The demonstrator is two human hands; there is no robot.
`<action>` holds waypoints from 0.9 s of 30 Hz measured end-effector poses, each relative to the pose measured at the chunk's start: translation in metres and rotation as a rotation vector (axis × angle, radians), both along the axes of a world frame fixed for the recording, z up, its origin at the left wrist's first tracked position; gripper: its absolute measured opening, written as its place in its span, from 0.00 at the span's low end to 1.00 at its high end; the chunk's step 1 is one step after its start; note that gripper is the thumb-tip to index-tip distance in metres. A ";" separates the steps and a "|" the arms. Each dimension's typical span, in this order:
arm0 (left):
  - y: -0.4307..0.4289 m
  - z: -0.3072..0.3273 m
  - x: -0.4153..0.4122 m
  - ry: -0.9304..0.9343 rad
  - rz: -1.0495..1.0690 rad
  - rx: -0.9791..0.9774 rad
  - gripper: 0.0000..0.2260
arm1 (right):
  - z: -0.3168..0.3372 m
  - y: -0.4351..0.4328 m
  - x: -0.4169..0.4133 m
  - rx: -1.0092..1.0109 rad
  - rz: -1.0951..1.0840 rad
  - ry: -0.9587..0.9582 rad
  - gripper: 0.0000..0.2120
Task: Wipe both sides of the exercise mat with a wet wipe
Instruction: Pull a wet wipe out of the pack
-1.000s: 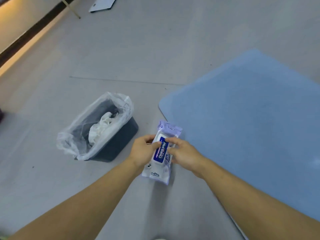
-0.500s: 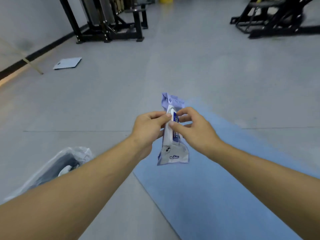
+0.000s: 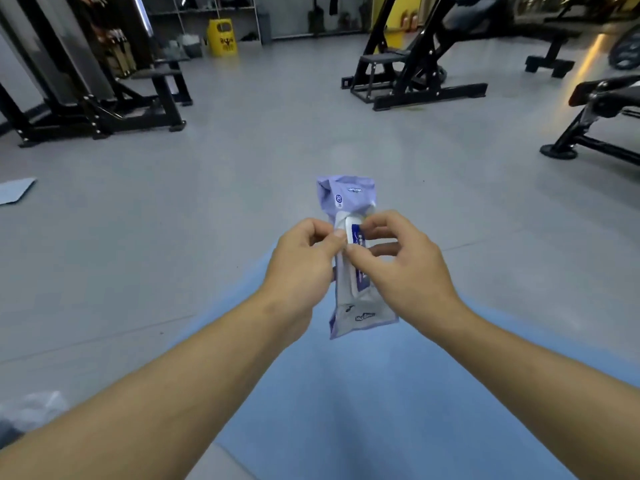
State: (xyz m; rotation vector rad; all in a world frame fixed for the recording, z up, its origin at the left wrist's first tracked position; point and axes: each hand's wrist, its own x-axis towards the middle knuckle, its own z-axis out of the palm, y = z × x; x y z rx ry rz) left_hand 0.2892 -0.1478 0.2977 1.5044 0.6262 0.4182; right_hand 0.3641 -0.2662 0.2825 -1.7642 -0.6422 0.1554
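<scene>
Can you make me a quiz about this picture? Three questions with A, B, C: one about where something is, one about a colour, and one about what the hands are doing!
1. Where is the blue mat?
A. spread flat on the floor
B. hanging on a wall
C. rolled up inside a bin

2. What colour is the sign standing far at the back?
A. green
B. yellow
C. red

3. How is the wipes pack held?
A. nobody holds it
B. only one hand holds it
C. the left hand and the right hand both pinch it in the air

Answers:
1 A: the mat lies spread out on the grey floor.
2 B: the sign is bright yellow.
3 C: both hands pinch the pack at its middle, up above the mat.
</scene>
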 end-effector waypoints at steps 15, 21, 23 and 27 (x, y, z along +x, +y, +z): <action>0.015 -0.016 0.002 -0.023 0.036 -0.036 0.07 | -0.008 -0.018 0.006 0.014 -0.139 0.036 0.14; 0.022 -0.024 -0.004 0.047 0.019 -0.025 0.06 | -0.023 -0.023 0.015 -0.214 -0.133 -0.116 0.18; 0.019 -0.025 -0.004 0.073 -0.010 -0.030 0.06 | -0.026 -0.018 0.014 -0.359 -0.121 -0.259 0.16; 0.015 -0.026 -0.005 0.101 -0.043 -0.050 0.07 | -0.030 -0.008 0.010 -0.463 -0.143 -0.604 0.13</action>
